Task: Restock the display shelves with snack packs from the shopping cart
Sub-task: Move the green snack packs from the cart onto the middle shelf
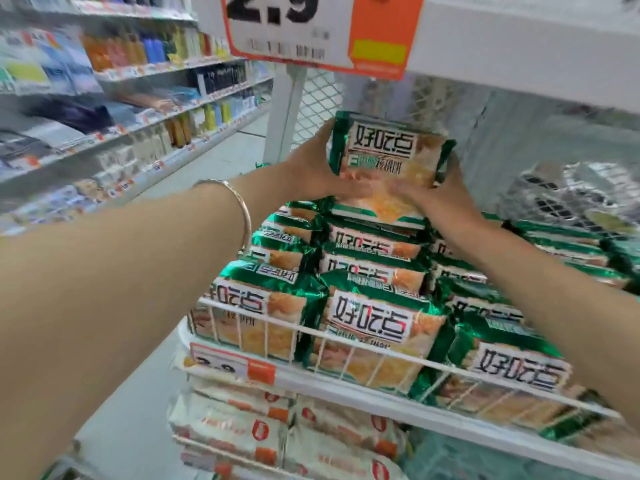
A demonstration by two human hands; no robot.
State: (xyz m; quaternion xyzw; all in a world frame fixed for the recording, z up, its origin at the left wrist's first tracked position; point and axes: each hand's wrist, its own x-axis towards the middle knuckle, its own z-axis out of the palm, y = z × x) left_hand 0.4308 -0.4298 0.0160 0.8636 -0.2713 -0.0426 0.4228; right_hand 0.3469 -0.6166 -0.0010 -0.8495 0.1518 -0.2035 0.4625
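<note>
A green and white snack pack [386, 154] is held upright at the back of the display shelf [353, 384], above the top of a stack of the same packs [367, 261]. My left hand [311, 168] grips its left edge, with a silver bangle on that wrist. My right hand [438, 199] holds its lower right corner. Several more green packs [372, 327] lie in rows behind the shelf's white wire front rail. The shopping cart is out of view.
A large 2.9 price sign [318, 29] hangs from the upper shelf [519, 46] just above the held pack. White and red packs [277, 431] fill the shelf below. A wire mesh wall [540, 140] backs the shelf. An aisle floor [221, 161] and stocked shelves [104, 98] lie to the left.
</note>
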